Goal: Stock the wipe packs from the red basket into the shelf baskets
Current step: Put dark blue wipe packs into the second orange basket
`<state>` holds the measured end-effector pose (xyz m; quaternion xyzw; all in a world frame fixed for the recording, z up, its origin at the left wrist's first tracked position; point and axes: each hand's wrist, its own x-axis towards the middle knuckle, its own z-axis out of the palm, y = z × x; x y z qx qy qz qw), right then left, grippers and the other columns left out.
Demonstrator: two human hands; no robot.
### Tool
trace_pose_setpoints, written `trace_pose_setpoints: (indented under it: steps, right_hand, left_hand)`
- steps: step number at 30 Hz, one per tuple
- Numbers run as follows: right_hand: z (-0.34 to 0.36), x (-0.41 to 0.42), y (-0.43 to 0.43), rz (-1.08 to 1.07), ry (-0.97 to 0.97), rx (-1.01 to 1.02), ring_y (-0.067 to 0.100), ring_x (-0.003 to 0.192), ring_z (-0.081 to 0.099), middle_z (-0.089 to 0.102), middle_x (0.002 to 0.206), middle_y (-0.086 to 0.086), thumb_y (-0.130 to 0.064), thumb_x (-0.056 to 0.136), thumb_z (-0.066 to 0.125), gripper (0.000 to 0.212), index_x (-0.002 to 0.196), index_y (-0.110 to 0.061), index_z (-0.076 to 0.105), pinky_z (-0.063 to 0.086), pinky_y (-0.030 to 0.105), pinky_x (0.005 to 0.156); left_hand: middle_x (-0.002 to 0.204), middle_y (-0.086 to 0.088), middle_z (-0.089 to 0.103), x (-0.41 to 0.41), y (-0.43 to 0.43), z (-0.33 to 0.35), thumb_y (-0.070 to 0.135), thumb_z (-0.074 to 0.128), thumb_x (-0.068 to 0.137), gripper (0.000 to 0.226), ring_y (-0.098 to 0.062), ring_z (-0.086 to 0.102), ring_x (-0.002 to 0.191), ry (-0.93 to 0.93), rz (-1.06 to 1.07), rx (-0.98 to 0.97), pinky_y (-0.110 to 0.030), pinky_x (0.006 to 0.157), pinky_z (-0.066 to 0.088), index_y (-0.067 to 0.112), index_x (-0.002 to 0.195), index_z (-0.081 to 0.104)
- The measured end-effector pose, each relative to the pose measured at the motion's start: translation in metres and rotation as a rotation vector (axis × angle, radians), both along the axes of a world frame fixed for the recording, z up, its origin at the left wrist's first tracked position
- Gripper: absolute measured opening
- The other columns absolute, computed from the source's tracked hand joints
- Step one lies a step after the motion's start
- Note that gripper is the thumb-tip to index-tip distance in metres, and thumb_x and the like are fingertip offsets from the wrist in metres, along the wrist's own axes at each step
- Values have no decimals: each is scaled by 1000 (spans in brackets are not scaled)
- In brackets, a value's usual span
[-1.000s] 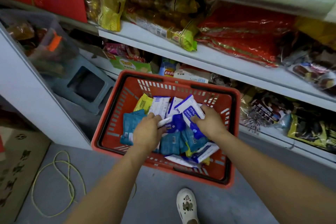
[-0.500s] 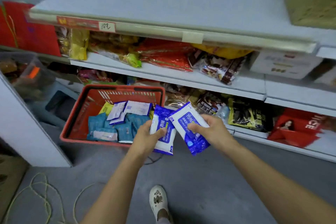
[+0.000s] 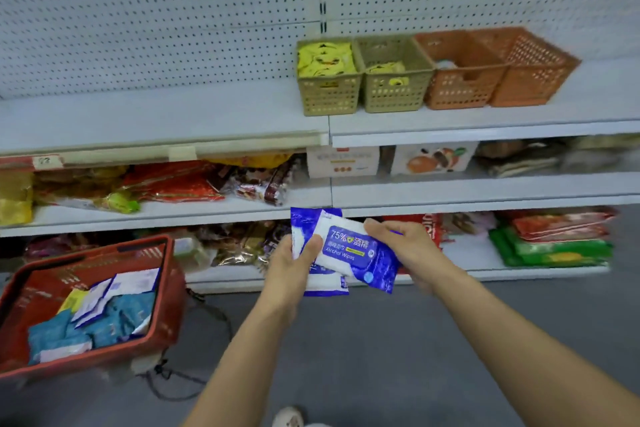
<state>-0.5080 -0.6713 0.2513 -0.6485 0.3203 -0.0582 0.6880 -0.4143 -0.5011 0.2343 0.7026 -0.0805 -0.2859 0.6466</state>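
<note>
Bare forearms [image 3: 242, 340], white shoe [image 3: 287, 418]

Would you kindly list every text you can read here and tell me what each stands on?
"75%": on the front wipe pack.
"酒精": same pack, right of the 75%.
"Alcohol Wipes": same pack, the line below.
Shelf tag: handwritten number, too blurred to read.
White box: print too small to read.
Packs in the red basket: print too blurred to read.
</note>
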Motion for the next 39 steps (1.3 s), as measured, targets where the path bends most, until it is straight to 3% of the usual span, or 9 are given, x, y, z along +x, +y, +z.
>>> trace_pose_setpoints:
  steps: [3, 7, 13, 19, 26, 28, 31, 34, 39]
  right_hand:
    - [8, -16, -38, -100, -62, 158, 26, 84, 71, 74, 93, 15, -29, 81, 72, 30, 98, -4, 68, 57, 38, 76]
    - [17, -20, -94, -197, -143, 210, 24, 78, 71, 73, 93, 18, -14, 78, 74, 30, 101, 3, 67, 59, 33, 67]
    - [38, 2, -204, -305, -209, 196, 24, 74, 71, 73, 93, 17, -15, 80, 73, 28, 104, -1, 66, 59, 31, 61]
    - [79, 31, -327, -204, -125, 68, 24, 68, 70, 74, 88, 13, -16, 83, 71, 24, 104, -5, 67, 49, 24, 46]
    - [118, 50, -466, -493, -302, -1, 21, 58, 63, 72, 84, 13, -14, 83, 71, 12, 94, -12, 66, 44, 27, 51]
    - [127, 57, -506, -565, -321, -53, 16, 48, 61, 70, 77, 14, -15, 86, 68, 10, 94, -10, 65, 40, 22, 42]
    - [133, 77, -564, -597, -261, -148, 12, 39, 57, 65, 69, 14, -10, 89, 64, 6, 92, -6, 61, 39, 21, 36]
    - [123, 106, -614, -550, -161, -183, 17, 49, 58, 63, 73, 14, -5, 89, 62, 12, 99, -1, 58, 41, 24, 39]
    - [89, 161, -668, -444, -10, -66, 22, 52, 54, 57, 74, 17, 6, 88, 58, 26, 113, 5, 51, 40, 19, 31]
  left_hand:
    - [100, -4, 75, -7, -50, 16, 24, 62, 94, 16, -20, 73, 89, -7, 16, -51, -37, 76, 59, 15, 107, 61]
    - [97, -6, 76, -4, -119, 32, 21, 61, 95, 15, -25, 73, 87, 6, -4, -94, -42, 77, 59, 12, 108, 61]
    - [94, -5, 76, 20, -238, 51, 21, 57, 97, 11, -23, 74, 80, 8, -34, -152, -35, 64, 60, 17, 107, 60]
    - [92, -2, 75, 52, -375, 79, 20, 58, 96, 8, -17, 74, 72, -14, -3, -201, -30, 56, 57, 19, 104, 60]
    - [95, -2, 76, 81, -500, 109, 21, 56, 98, 11, -17, 73, 77, -58, -53, -227, -33, 65, 60, 20, 107, 62]
    - [98, -5, 75, 91, -524, 116, 17, 56, 97, 10, -17, 73, 77, -51, -54, -203, -33, 66, 59, 18, 106, 61]
    - [96, -3, 74, 106, -557, 121, 15, 57, 96, 11, -19, 72, 80, -60, -42, -133, -34, 69, 59, 20, 105, 60]
    - [98, -5, 71, 118, -586, 121, 16, 58, 95, 17, -24, 72, 85, -27, -5, -92, -46, 79, 59, 20, 111, 56]
    - [104, -7, 71, 132, -624, 110, 14, 58, 95, 23, -25, 72, 88, 26, 85, -79, -43, 79, 60, 18, 117, 55]
